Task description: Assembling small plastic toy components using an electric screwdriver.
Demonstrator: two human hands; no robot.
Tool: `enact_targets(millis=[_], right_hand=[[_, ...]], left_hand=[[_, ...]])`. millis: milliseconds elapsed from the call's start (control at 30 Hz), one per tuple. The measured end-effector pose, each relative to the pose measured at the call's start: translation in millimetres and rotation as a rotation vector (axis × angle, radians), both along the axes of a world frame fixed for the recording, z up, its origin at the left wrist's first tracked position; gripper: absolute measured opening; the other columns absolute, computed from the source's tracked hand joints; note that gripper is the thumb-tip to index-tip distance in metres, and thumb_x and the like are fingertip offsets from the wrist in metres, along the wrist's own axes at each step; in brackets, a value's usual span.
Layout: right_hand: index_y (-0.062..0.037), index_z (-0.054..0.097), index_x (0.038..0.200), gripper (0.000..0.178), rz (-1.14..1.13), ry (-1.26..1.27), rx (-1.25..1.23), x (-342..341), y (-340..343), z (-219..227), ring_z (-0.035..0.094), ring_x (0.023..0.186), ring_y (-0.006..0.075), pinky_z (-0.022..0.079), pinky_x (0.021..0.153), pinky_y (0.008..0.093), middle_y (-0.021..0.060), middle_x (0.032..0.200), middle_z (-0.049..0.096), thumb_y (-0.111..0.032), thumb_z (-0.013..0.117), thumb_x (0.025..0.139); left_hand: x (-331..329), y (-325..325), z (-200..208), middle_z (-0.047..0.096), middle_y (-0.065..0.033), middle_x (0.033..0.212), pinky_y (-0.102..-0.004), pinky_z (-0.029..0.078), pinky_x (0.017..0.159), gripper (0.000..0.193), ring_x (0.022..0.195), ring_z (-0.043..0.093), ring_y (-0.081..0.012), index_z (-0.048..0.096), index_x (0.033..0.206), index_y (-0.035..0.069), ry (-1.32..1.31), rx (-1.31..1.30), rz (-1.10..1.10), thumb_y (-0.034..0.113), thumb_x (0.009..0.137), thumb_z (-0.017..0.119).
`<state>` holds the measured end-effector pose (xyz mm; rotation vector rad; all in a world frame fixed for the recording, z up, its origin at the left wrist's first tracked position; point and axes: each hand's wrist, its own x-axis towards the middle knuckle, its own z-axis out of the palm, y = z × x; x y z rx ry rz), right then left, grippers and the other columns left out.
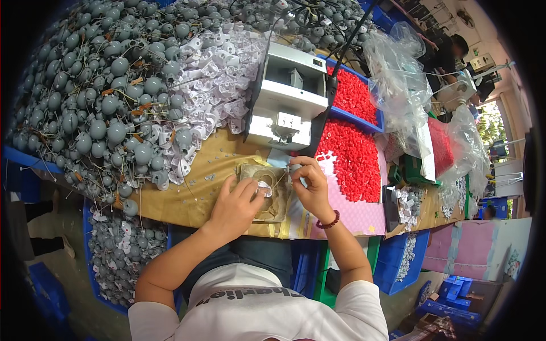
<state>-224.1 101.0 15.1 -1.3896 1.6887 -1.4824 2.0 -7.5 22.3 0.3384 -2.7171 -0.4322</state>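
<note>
My left hand [234, 206] rests at the left of a square, worn fixture block [277, 211], its fingertips bent against a small white plastic part [264, 189] lying there. Just right of the block, my right hand [311, 184] is closed in a pinch on a small grey rounded part [294, 169]. A thin wire [280, 181] appears to run between the grey part and the white one. Beyond both hands stands a white and black bench machine [293, 99]. My fingers partly cover both parts.
Piled grey bulb-shaped parts [116, 132] with wires fill the left, beside white plastic pieces [219, 77]. Small red parts [355, 162] lie on a pink sheet [347, 213] and in a blue tray [372, 126]. Clear plastic bags [401, 85] stand right; a person [452, 54] is far right.
</note>
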Motion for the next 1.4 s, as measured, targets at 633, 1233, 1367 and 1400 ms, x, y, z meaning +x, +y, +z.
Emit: enact_targets(millis=[633,1233,1367,1400], right_hand=[[-0.0040,0.068,0.115,0.041,0.196,0.381,0.315,17.3,-23.4,28.1,0.061,0.102,0.0307,0.049,0.089,0.0391,0.0118,0.106,0.064,-0.010,0.084,0.078],[0.0034,0.043,0.146,0.055,-0.460,0.040,0.042,-78.2,-67.2,-13.5,0.062,0.112,0.0217,0.050,0.094,0.0332,0.0175,0.126,0.063,-0.012,0.066,0.098],[-0.0022,0.040,0.146,0.060,-0.595,-0.119,-0.274,-51.9,-66.0,13.8,0.063,0.088,0.0100,0.053,0.078,0.0251,0.0058,0.105,0.065,-0.003,0.070,0.094],[-0.0029,0.034,0.150,0.066,-0.670,-0.031,-0.380,-43.5,-62.2,29.6,0.064,0.086,0.0135,0.055,0.078,0.0295,0.0062,0.102,0.063,0.001,0.068,0.093]], left_hand=[[-3.9,-8.6,-5.4,0.065,-0.0113,0.112,-0.0472,0.046,0.099,0.020,0.116,0.061,-0.0276,0.070,0.096,0.007,0.122,0.055,-0.008,0.010,0.076,0.071],[-29.8,-4.8,-2.2,0.059,-0.0065,0.092,-0.0400,0.049,0.077,0.032,0.091,0.058,-0.0275,0.066,0.104,0.010,0.062,0.115,0.185,0.016,0.075,0.077],[-27.8,-4.6,-3.6,0.059,-0.0070,0.093,-0.0408,0.050,0.077,0.032,0.092,0.058,-0.0283,0.066,0.104,0.010,0.070,0.128,0.210,0.016,0.075,0.077],[-29.0,-2.8,-4.6,0.059,-0.0072,0.093,-0.0411,0.050,0.077,0.033,0.092,0.058,-0.0288,0.066,0.104,0.010,0.070,0.142,0.205,0.016,0.075,0.077]])
